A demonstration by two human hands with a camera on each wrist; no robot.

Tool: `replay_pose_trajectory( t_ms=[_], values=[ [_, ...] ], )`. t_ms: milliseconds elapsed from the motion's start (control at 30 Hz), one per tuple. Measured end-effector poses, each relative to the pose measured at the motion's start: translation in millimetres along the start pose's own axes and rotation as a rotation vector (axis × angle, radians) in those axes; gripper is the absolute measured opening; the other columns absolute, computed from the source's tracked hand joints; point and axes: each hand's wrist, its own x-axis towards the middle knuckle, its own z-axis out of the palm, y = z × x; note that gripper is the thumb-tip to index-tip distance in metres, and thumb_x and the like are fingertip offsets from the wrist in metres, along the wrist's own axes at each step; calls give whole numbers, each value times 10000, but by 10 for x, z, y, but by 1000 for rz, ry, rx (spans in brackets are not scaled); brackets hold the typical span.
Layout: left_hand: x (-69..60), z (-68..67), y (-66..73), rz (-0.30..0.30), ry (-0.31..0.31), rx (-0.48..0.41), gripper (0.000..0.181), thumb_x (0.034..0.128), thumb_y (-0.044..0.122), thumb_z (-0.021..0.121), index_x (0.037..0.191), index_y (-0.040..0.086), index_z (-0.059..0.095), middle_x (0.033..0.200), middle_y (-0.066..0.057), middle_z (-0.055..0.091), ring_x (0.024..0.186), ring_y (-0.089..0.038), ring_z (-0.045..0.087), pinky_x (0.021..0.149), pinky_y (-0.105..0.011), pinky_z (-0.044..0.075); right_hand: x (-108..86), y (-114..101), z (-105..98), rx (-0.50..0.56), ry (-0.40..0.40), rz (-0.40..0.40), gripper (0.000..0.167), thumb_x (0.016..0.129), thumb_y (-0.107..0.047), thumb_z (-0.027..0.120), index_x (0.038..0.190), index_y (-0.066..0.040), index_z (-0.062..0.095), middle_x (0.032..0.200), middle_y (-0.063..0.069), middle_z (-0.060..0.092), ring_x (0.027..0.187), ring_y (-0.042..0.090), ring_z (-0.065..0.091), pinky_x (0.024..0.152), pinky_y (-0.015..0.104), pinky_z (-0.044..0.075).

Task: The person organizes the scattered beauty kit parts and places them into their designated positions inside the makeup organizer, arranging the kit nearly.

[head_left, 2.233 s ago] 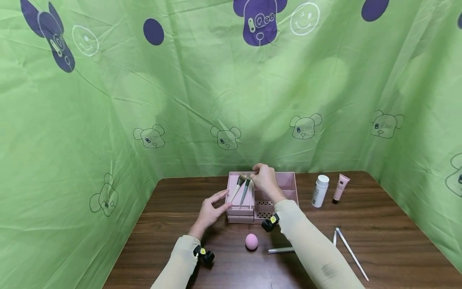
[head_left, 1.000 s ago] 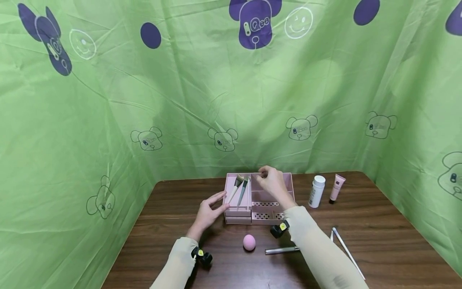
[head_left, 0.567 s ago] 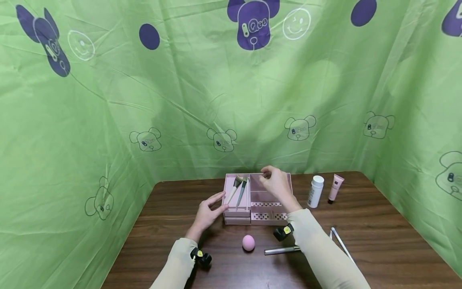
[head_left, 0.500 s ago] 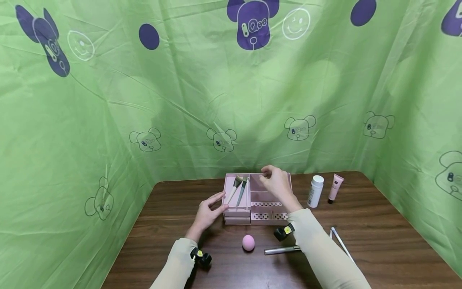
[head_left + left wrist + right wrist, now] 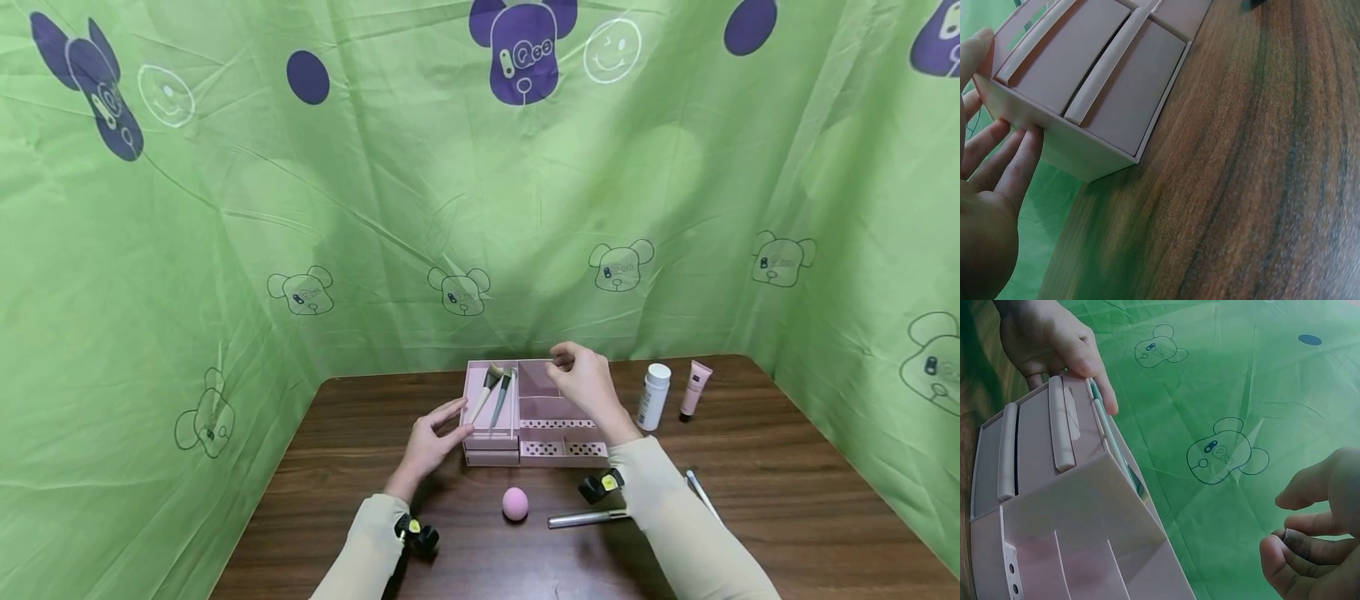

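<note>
1. nearest to me, a silver tube (image 5: 587, 518) lies on the brown table (image 5: 337, 467), with one end close to the right sleeve.
2. just beyond it, toward the left, i see a round pink sponge (image 5: 515, 504); on the other side a white stick (image 5: 703, 496) is partly hidden by the same sleeve.
3. the left hand (image 5: 429, 443) is spread quite wide: its fingers, nearly straight, touch the left wall of the pink organizer (image 5: 537, 408), and its thumb rests at the front corner.
4. this organizer stands on the table, behind the sponge. in its left top tray i see a white-handled brush (image 5: 484, 395) and a green-handled brush (image 5: 501, 400), both lying.
5. the right hand (image 5: 587, 385) is over the rear right compartments, apart from them; thumb and fingers are loosely bent, with a narrow gap between.
6. farther right, a white bottle (image 5: 654, 397) stands near a pink tube (image 5: 695, 390), which is upright on its black cap.
7. last, a green curtain (image 5: 420, 183) hangs behind everything.
</note>
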Motion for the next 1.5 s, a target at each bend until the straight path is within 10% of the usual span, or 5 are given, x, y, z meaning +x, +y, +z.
replay_pose_trajectory(
  t_ms=[467,900,1167,1500],
  values=[
    [7,28,-204,53,21,-39,484,826,205,791,1277,99,652,1319,-86,631,1237,-243,585,1070,-200,423,-93,209,-168,-23,15,-16,248,833,-227,718,1059,-126,707,903,10,740,792,165,692,745,360,567],
    [-9,-59,192,52,-37,-16,487,852,119,757,1278,-58,601,1323,-233,589,1244,-357,560,1085,-407,430,-171,328,-320,-41,24,-35,238,840,-213,706,1057,-115,712,901,21,748,787,187,704,786,414,558],
    [10,19,-81,44,11,-13,482,831,167,784,1275,48,642,1318,-124,626,1242,-279,578,1082,-235,425,-225,420,-380,-42,2,-6,241,856,-197,707,1074,-96,707,933,53,745,811,198,702,768,377,569],
    [-25,-60,193,46,-23,-12,484,843,116,765,1274,-42,611,1317,-213,601,1233,-349,570,1085,-328,441,-288,511,-498,-18,-38,14,278,871,-162,692,1119,-37,678,966,106,731,842,236,696,780,401,574]
  ],
)
